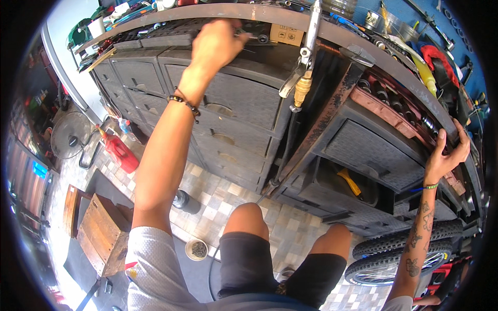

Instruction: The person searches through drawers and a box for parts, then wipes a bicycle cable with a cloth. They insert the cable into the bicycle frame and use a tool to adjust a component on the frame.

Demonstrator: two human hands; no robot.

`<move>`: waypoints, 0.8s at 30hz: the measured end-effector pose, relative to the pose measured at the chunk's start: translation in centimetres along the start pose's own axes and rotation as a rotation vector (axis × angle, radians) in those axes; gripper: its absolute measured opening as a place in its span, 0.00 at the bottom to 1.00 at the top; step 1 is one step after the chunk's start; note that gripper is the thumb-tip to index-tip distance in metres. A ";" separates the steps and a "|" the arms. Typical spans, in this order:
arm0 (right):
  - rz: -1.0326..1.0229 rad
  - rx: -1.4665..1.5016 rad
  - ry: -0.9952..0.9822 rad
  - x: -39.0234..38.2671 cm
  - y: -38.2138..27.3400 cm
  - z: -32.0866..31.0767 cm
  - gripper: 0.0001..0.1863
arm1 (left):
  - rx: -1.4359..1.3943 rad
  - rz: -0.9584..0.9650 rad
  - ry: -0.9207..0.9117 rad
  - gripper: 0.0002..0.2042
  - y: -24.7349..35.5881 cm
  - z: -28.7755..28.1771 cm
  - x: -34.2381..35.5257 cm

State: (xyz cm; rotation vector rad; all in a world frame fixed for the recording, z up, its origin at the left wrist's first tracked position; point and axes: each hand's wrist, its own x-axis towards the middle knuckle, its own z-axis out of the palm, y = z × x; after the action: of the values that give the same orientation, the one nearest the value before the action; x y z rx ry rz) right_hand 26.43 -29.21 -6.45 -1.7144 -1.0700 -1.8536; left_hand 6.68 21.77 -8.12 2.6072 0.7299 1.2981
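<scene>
My left hand (215, 46) reaches under the rusty metal bench top (285, 20), its fingers curled by dark tools (262, 39) on the shelf above grey plastic drawers (233, 88); what they hold is hidden. My right hand (446, 153) grips the bench's right edge, beside a faded red tray of dark sockets (381, 109). An upright metal tool with a brass fitting (303, 88) hangs between the drawer units, right of my left hand. A cardboard box (285, 35) sits on the shelf.
A fan (71, 135), red jug (119, 153), wooden crates (101, 233), grey cylinder (187, 202) and small tub (197, 250) are on the left floor. Bicycle tyres (399, 259) lie low at right. An open bin (332, 181) holds a yellow-handled tool (347, 180). More tools crowd the bench top.
</scene>
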 end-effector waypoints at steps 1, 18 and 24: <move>-0.004 -0.001 -0.006 0.1 -0.2 -0.1 0.22 | -0.010 0.023 -0.120 0.23 1.8 0.6 0.7; -0.028 0.008 0.034 -1.4 2.8 2.1 0.25 | 0.277 0.104 -0.314 0.24 0.7 5.0 9.0; 0.091 0.070 0.102 -2.5 4.3 1.9 0.26 | 0.119 0.039 -0.209 0.29 5.5 10.8 10.5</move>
State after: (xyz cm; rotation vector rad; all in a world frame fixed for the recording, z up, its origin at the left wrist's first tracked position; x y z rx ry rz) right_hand 31.20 -31.01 -7.81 -1.5841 -0.9887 -1.8052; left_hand 22.42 22.91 -5.49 2.8084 0.7448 0.9989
